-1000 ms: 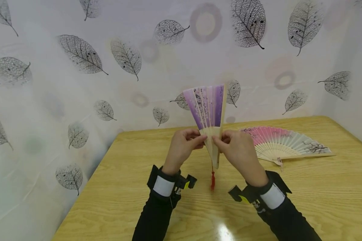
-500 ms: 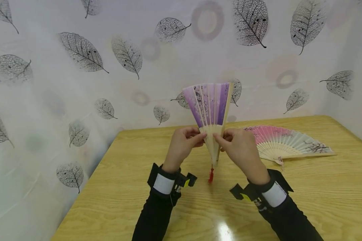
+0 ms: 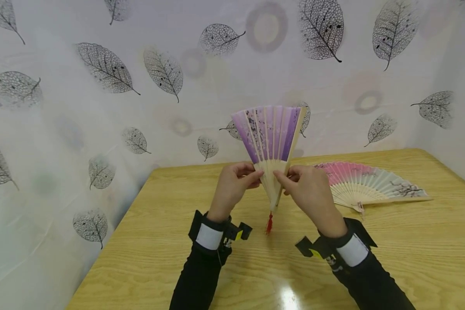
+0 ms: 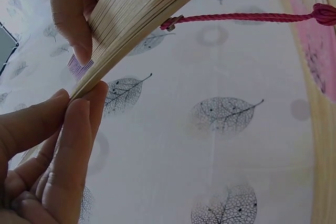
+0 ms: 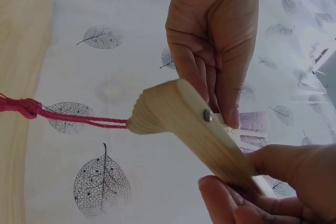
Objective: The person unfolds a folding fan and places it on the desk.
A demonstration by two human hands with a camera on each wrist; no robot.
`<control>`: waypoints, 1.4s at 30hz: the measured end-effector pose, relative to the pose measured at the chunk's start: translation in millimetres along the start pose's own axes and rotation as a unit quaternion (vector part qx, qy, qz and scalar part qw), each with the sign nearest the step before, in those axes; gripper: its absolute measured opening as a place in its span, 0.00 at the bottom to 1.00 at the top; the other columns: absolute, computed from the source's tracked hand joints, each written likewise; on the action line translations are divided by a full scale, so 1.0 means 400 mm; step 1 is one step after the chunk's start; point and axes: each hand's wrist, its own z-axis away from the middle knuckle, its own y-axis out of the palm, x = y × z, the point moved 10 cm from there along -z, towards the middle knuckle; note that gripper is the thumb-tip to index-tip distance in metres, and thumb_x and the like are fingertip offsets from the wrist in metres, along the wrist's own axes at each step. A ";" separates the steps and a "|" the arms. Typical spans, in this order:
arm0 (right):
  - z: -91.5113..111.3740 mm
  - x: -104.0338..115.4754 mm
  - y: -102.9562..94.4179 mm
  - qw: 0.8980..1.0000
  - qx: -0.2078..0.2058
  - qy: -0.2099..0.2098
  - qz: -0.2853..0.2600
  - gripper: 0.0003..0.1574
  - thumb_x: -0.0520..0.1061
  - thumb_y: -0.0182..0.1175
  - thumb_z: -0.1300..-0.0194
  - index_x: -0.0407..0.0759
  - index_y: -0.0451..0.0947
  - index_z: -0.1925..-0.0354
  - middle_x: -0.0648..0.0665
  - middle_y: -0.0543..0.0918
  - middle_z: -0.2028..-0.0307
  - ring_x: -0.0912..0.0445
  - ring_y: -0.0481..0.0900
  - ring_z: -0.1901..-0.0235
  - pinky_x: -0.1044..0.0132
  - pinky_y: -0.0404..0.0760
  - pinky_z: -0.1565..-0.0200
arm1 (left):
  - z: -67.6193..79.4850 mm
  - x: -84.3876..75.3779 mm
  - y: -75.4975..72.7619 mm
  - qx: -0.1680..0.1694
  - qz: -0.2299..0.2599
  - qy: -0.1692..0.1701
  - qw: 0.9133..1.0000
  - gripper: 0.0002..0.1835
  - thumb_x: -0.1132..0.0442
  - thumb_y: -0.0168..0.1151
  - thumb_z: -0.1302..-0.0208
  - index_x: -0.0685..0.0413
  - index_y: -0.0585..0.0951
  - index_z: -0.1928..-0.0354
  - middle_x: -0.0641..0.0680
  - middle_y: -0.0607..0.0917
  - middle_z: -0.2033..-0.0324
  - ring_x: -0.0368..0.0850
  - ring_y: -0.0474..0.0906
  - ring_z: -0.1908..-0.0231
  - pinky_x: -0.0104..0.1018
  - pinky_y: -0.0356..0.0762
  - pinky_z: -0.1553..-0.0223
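Observation:
A purple folding fan (image 3: 269,133) with pale wooden ribs is held upright above the table, partly spread. My left hand (image 3: 234,183) pinches its left edge between thumb and fingers. On the other side, my right hand (image 3: 308,189) pinches the right guard and ribs. A red tassel (image 3: 269,224) hangs from the pivot end. In the left wrist view the stacked ribs (image 4: 136,19) show edge-on, with the red cord (image 4: 236,18) tied at their end. The right wrist view shows the metal pivot pin (image 5: 208,115) in the wooden end.
A second folding fan (image 3: 372,185), pink and pale grey-green with a branch pattern, lies spread on the wooden table (image 3: 147,241) behind my right hand. A leaf-patterned cloth (image 3: 178,116) stands along the table's back and left sides.
The purple fan has spread wider, its right guard tilting out to the right. Its pivot end and tassel have shifted slightly up and left. The pink fan still lies in place.

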 end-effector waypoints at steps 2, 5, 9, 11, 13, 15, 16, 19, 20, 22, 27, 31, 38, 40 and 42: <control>0.000 -0.001 0.000 1.000 0.002 0.001 -0.003 0.21 0.54 0.56 0.41 0.37 0.80 0.76 0.45 0.80 0.85 0.61 0.71 0.87 0.64 0.66 0.87 | 0.000 0.000 0.000 -0.001 -0.002 0.000 1.000 0.11 0.62 0.59 0.44 0.64 0.80 0.65 0.63 0.82 0.68 0.51 0.79 0.68 0.36 0.81 0.64; -0.001 -0.003 0.000 1.000 0.002 0.002 -0.004 0.21 0.54 0.55 0.41 0.37 0.80 0.76 0.45 0.80 0.85 0.61 0.70 0.87 0.64 0.66 0.87 | 0.001 -0.002 -0.001 -0.001 -0.002 0.002 1.000 0.11 0.62 0.59 0.44 0.64 0.80 0.65 0.63 0.82 0.67 0.52 0.79 0.68 0.36 0.81 0.64; -0.001 -0.003 -0.003 1.000 0.000 0.001 -0.002 0.21 0.53 0.55 0.41 0.37 0.80 0.77 0.45 0.80 0.86 0.60 0.69 0.88 0.64 0.65 0.88 | 0.003 -0.006 -0.005 -0.006 0.000 0.005 1.000 0.11 0.62 0.59 0.44 0.64 0.80 0.65 0.63 0.83 0.67 0.48 0.80 0.69 0.35 0.81 0.64; -0.001 -0.003 -0.004 1.000 0.000 0.002 -0.002 0.21 0.53 0.55 0.41 0.37 0.80 0.78 0.45 0.80 0.86 0.60 0.69 0.88 0.64 0.65 0.88 | 0.004 -0.008 -0.008 -0.009 0.001 0.006 1.000 0.11 0.62 0.59 0.45 0.64 0.80 0.65 0.63 0.83 0.67 0.46 0.80 0.70 0.36 0.81 0.64; -0.001 -0.005 -0.004 1.000 0.002 0.006 -0.003 0.21 0.53 0.55 0.41 0.38 0.80 0.78 0.45 0.80 0.86 0.60 0.69 0.88 0.64 0.64 0.88 | 0.004 -0.010 -0.010 -0.011 0.000 0.009 1.000 0.11 0.62 0.59 0.45 0.64 0.80 0.65 0.63 0.83 0.67 0.45 0.80 0.71 0.36 0.81 0.64; -0.001 -0.006 -0.004 1.000 0.004 0.010 -0.004 0.22 0.54 0.55 0.41 0.38 0.80 0.78 0.45 0.80 0.85 0.60 0.69 0.88 0.64 0.65 0.88 | 0.004 -0.010 -0.010 -0.011 -0.001 0.009 1.000 0.11 0.62 0.59 0.45 0.64 0.80 0.65 0.63 0.83 0.68 0.44 0.79 0.71 0.36 0.81 0.64; 0.000 -0.007 -0.004 1.000 0.005 0.011 -0.004 0.22 0.54 0.56 0.41 0.38 0.80 0.78 0.45 0.80 0.85 0.61 0.70 0.88 0.64 0.65 0.88 | 0.004 -0.010 -0.010 -0.010 -0.002 0.009 1.000 0.11 0.62 0.59 0.45 0.64 0.80 0.64 0.63 0.83 0.67 0.44 0.79 0.71 0.36 0.81 0.64; 0.000 -0.009 -0.004 1.000 0.006 0.014 -0.004 0.22 0.55 0.56 0.42 0.38 0.80 0.78 0.45 0.80 0.85 0.61 0.71 0.87 0.64 0.66 0.88 | 0.003 -0.008 -0.009 -0.008 -0.002 0.007 1.000 0.12 0.62 0.60 0.45 0.65 0.80 0.64 0.63 0.83 0.67 0.44 0.79 0.70 0.36 0.81 0.64; 0.000 -0.009 -0.003 1.000 0.007 0.014 -0.005 0.22 0.55 0.56 0.42 0.38 0.80 0.78 0.45 0.80 0.85 0.61 0.71 0.87 0.64 0.66 0.88 | 0.003 -0.007 -0.009 -0.009 -0.001 0.006 1.000 0.12 0.61 0.60 0.45 0.65 0.80 0.64 0.63 0.83 0.67 0.44 0.79 0.70 0.36 0.81 0.63; 0.000 -0.010 -0.003 1.000 0.007 0.014 -0.007 0.22 0.55 0.56 0.42 0.38 0.80 0.78 0.46 0.81 0.85 0.61 0.71 0.87 0.64 0.66 0.88 | 0.003 -0.006 -0.010 -0.009 0.000 0.005 1.000 0.13 0.61 0.60 0.45 0.65 0.80 0.64 0.64 0.83 0.66 0.44 0.79 0.70 0.36 0.81 0.63; 0.000 -0.010 -0.008 1.000 0.004 0.011 -0.011 0.22 0.55 0.55 0.41 0.40 0.80 0.79 0.46 0.80 0.85 0.62 0.71 0.87 0.64 0.67 0.88 | 0.004 -0.008 -0.014 -0.012 0.009 0.004 1.000 0.14 0.60 0.60 0.45 0.66 0.79 0.63 0.64 0.82 0.66 0.47 0.80 0.69 0.36 0.81 0.63; 0.002 -0.013 -0.011 1.000 0.004 0.014 -0.013 0.24 0.57 0.54 0.41 0.41 0.79 0.80 0.47 0.80 0.85 0.62 0.71 0.87 0.64 0.67 0.88 | 0.004 -0.011 -0.018 -0.015 0.017 0.007 1.000 0.12 0.62 0.60 0.45 0.66 0.79 0.64 0.64 0.82 0.66 0.49 0.80 0.68 0.36 0.81 0.63; 0.000 -0.020 -0.010 1.000 0.007 0.023 -0.017 0.26 0.59 0.52 0.40 0.41 0.79 0.80 0.46 0.80 0.84 0.62 0.72 0.86 0.64 0.67 0.88 | 0.004 -0.013 -0.018 -0.016 0.016 0.013 1.000 0.11 0.63 0.59 0.45 0.66 0.79 0.65 0.64 0.82 0.68 0.46 0.80 0.70 0.36 0.82 0.64; -0.001 -0.024 -0.009 0.999 0.009 0.029 -0.020 0.28 0.61 0.50 0.39 0.41 0.79 0.80 0.46 0.80 0.84 0.61 0.73 0.86 0.63 0.66 0.88 | 0.004 -0.014 -0.020 -0.018 0.017 0.015 1.000 0.11 0.63 0.59 0.45 0.66 0.79 0.65 0.64 0.82 0.68 0.45 0.80 0.70 0.36 0.82 0.64; -0.001 -0.027 -0.009 0.999 0.011 0.033 -0.025 0.29 0.62 0.48 0.39 0.41 0.79 0.79 0.46 0.80 0.84 0.61 0.73 0.86 0.63 0.66 0.89 | 0.005 -0.014 -0.021 -0.020 0.019 0.015 1.000 0.11 0.64 0.59 0.45 0.66 0.79 0.65 0.64 0.82 0.68 0.45 0.80 0.70 0.36 0.82 0.64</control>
